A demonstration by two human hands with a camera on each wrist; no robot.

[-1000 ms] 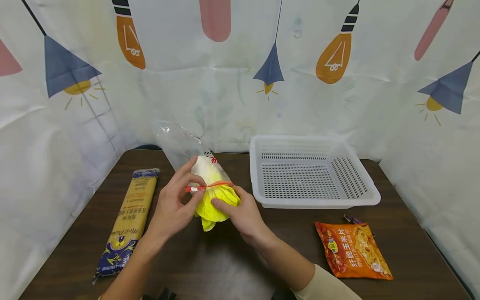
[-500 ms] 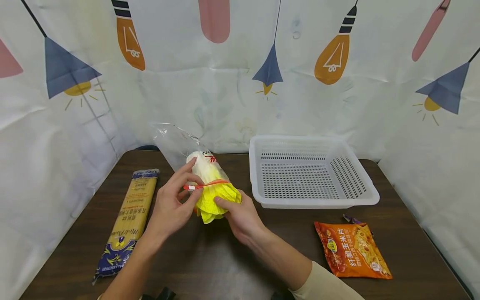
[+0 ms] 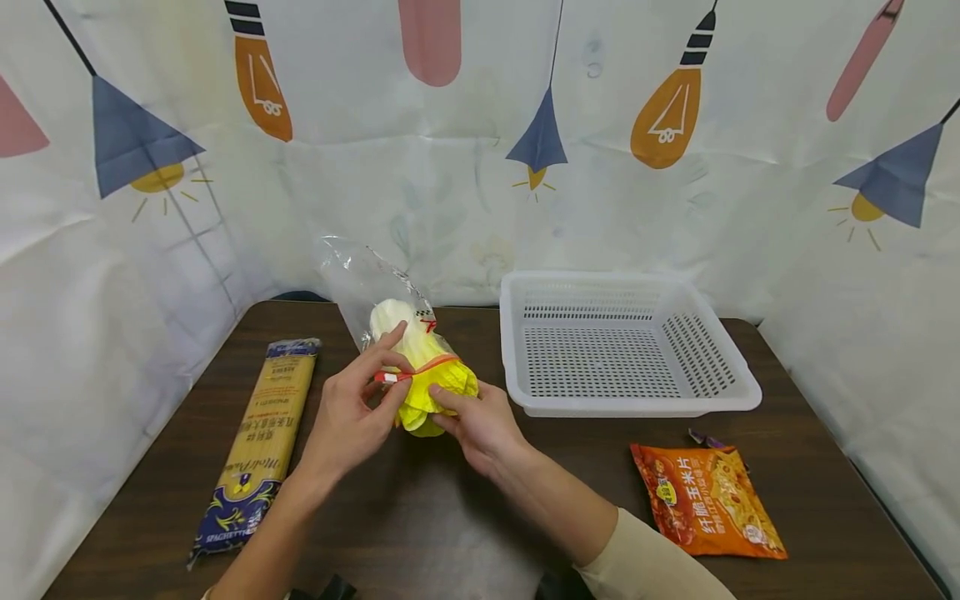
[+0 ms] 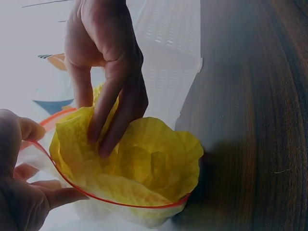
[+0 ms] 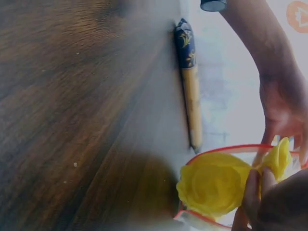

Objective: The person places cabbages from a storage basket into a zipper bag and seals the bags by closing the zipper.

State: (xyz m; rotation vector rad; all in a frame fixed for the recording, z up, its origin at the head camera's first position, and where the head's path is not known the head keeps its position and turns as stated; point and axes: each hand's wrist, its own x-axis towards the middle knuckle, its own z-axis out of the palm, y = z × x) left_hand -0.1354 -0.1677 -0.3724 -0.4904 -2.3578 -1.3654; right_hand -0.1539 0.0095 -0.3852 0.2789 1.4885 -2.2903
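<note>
Flaring from a pale, rounded end into bright yellow ruffles, a cabbage-like thing sat tilted, partly inside a clear bag, to the left of the white basket and apart from it. Its whitish end showed through the plastic and pointed away from the person; the ruffled end came out past the bag's red edge, toward the person. Up close, the yellow part was thin and crinkled, its layers curling one inside another, with wavy rims and a deeper yellow in the folds. Red and black print marked the glossy, creased plastic beside the pale end.

The left hand pinched the red edge near a white mark, on the side farther from the basket. The right hand, apart from the left, gripped the yellow ruffles on the side nearer the basket, thumb on top. A spaghetti pack lay farther left of the basket than the bag, and an orange snack pack lay in front of the basket's right half.
</note>
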